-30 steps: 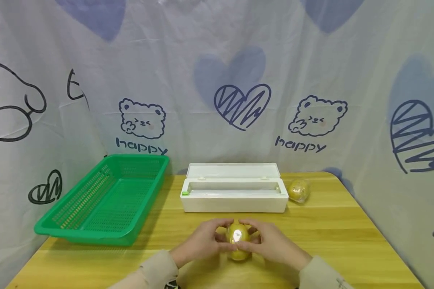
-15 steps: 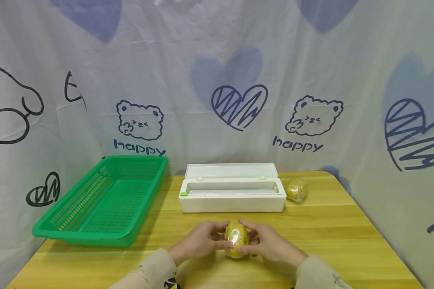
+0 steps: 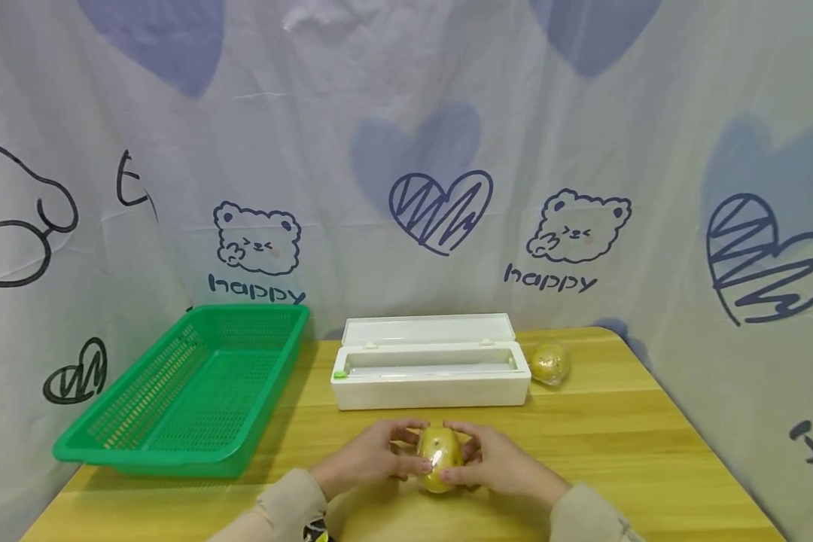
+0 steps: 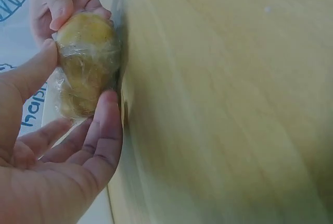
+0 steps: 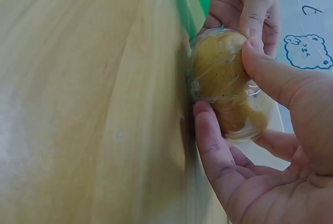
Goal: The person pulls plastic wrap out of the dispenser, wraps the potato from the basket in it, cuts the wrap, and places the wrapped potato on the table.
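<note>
A yellow potato (image 3: pixel 439 456) wrapped in clear cling film is held between both hands, low over the near part of the table. My left hand (image 3: pixel 377 453) grips its left side, thumb in front and fingers behind. From the other side, my right hand (image 3: pixel 497 461) pinches it with thumb and fingers. In the left wrist view the film looks wrinkled around the potato (image 4: pixel 83 62). Below its upper bulge, the right wrist view shows a second lumpy part under the film (image 5: pixel 239 114); whether that is another potato I cannot tell.
Behind the hands stands a white cling film dispenser box (image 3: pixel 430 393) with its lid raised. Another film-wrapped potato (image 3: pixel 549 364) lies at its right end. A green plastic basket (image 3: pixel 244 459) sits on the left of the wooden table (image 3: pixel 623 452). A printed curtain hangs behind.
Between the hands the potato has turned slightly, and its dimpled end now shows near the top. Both hands keep their hold. The head view has shifted a little.
</note>
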